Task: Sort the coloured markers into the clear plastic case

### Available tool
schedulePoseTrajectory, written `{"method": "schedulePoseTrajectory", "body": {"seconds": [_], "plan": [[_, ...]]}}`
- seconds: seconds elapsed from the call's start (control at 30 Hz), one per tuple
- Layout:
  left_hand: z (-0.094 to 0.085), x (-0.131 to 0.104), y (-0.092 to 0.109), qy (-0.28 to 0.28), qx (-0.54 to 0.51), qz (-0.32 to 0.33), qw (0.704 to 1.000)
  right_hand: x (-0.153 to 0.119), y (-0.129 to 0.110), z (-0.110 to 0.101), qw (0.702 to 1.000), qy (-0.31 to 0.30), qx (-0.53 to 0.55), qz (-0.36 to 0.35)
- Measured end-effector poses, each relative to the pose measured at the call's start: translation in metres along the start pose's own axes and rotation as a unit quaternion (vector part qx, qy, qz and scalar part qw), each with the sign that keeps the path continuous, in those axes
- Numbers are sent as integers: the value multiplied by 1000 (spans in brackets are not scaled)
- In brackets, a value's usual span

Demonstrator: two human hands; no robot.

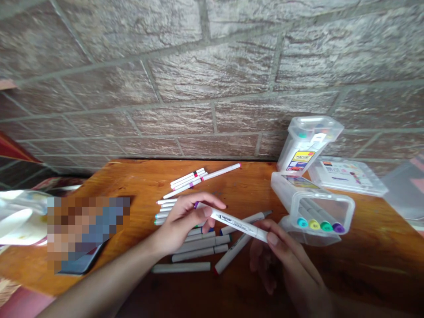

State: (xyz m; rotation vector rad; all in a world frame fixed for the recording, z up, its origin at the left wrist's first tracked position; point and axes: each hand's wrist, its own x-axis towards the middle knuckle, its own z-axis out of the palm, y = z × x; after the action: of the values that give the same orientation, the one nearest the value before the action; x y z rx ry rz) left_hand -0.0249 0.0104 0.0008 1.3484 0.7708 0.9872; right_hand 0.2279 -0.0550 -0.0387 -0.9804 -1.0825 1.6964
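white marker [236, 223] | head view: lying between both hands above the near table [364, 265], long axis running far-left to near-right | left hand [185, 221] pinching its purple-tipped far-left end | right hand [285, 256] gripping its near-right end, equally close

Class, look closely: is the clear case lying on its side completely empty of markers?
No. The clear case lying on its side holds several markers, whose teal, yellow, green and purple ends show at its opening.
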Motion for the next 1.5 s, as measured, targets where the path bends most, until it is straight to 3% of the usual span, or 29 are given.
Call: {"method": "schedulePoseTrajectory", "body": {"seconds": [0.23,0.63,0.87,1.17,1.5], "plan": [[6,5,0,3,-9,-8,1000,-1,-4,6,999,13,-21,-44],[9,-1,10,-62,136,-33,988,-4,3,-2,994,38,-77,-62],[5,-2,5,-71,92,-36,993,-5,-2,1,999,34,-9,-35],[6,-1,5,-68,108,-22,992,-6,2,-4,993,37,-89,-72],[6,-2,11,-79,110,-14,991,-5,0,-1,990,61,-84,-91]]}}
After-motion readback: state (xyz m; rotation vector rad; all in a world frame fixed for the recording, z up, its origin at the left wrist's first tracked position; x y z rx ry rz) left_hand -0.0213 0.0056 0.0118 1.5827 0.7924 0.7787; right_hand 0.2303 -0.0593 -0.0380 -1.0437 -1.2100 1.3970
